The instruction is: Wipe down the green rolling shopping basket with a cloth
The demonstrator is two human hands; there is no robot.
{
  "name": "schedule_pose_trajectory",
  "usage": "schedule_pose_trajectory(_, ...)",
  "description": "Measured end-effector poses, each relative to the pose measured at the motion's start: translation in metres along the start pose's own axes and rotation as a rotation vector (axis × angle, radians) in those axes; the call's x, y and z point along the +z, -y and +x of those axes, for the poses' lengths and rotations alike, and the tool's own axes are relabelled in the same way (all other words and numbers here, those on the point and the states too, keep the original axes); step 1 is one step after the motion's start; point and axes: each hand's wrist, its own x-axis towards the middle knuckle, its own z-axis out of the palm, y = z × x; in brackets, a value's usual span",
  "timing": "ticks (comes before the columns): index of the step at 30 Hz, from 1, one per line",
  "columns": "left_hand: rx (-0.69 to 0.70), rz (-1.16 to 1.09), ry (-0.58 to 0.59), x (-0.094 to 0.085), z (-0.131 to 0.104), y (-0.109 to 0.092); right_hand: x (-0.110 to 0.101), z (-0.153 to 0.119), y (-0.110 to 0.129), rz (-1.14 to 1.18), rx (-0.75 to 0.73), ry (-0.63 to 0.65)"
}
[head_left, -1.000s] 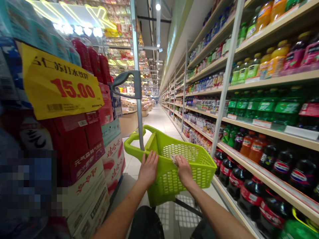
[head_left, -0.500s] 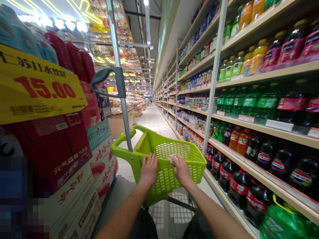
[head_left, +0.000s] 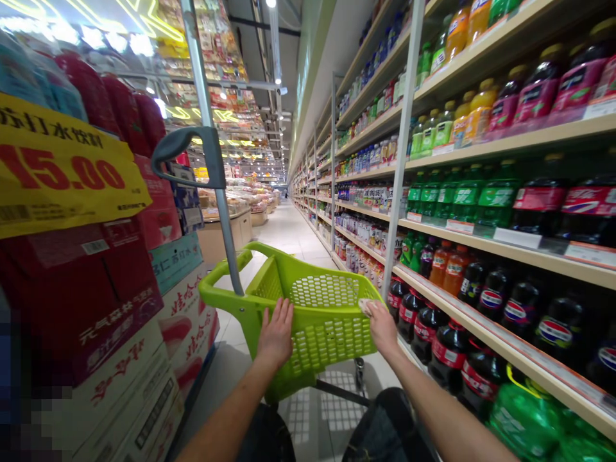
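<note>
A lime-green plastic shopping cart (head_left: 308, 340) with perforated sides stands before me in the aisle. My left hand (head_left: 276, 330) rests on its near rim, fingers stretched out and lying over the edge. At the right end of that rim, my right hand (head_left: 382, 324) is closed on a crumpled white cloth (head_left: 369, 306), pressed against the top edge. Most of the cloth is hidden under my fingers. A metal pole with a grey handle (head_left: 209, 157) rises at the cart's left end.
Shelves (head_left: 481, 250) of bottled drinks line the right side, close to my right arm. Stacked drink cartons (head_left: 81, 308) with a yellow price sign (head_left: 62, 170) stand on the left. A tiled floor (head_left: 283, 224) runs ahead between them.
My right hand has slid along the rim with the white cloth, from near its middle to the right end. My left hand stays at about the same spot on the rim.
</note>
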Motion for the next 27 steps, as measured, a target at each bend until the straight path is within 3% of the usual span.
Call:
schedule_pose_trajectory(4, 0.009, 0.027, -0.023, 0.005, 0.000, 0.002, 0.017, -0.003, 0.039, 0.091, -0.186, 0.056)
schedule_pose_trajectory(6, 0.020, 0.031, -0.029, 0.006, -0.001, 0.003, 0.013, -0.005, 0.028, 0.077, -0.193, 0.054)
schedule_pose_trajectory(9, 0.030, 0.013, -0.031, 0.007, -0.003, 0.003, -0.001, -0.005, -0.011, -0.025, -0.058, 0.031)
schedule_pose_trajectory(11, 0.029, -0.003, -0.029, 0.006, -0.004, 0.002, -0.005, -0.003, -0.023, -0.069, -0.001, 0.018)
schedule_pose_trajectory(14, 0.018, -0.019, -0.013, 0.002, -0.004, 0.000, 0.005, -0.001, 0.006, -0.048, -0.072, 0.028)
schedule_pose_trajectory(16, 0.030, -0.025, 0.008, -0.003, -0.003, 0.004, 0.015, 0.000, 0.039, 0.015, -0.209, 0.072)
schedule_pose_trajectory(18, 0.067, -0.030, 0.019, -0.009, -0.001, 0.012, 0.020, 0.000, 0.057, 0.066, -0.326, 0.115)
schedule_pose_trajectory(20, 0.044, -0.025, 0.000, -0.015, 0.001, 0.024, 0.017, 0.000, 0.047, 0.066, -0.323, 0.110)
schedule_pose_trajectory(24, -0.057, -0.008, -0.052, -0.025, 0.001, 0.039, 0.001, 0.001, -0.008, -0.041, -0.053, 0.033)
schedule_pose_trajectory(25, -0.060, -0.008, -0.054, -0.026, 0.000, 0.039, -0.001, 0.002, -0.012, -0.056, -0.014, 0.034)
schedule_pose_trajectory(27, -0.073, -0.001, -0.054, -0.028, -0.001, 0.036, 0.001, 0.002, 0.003, -0.044, -0.017, 0.062)
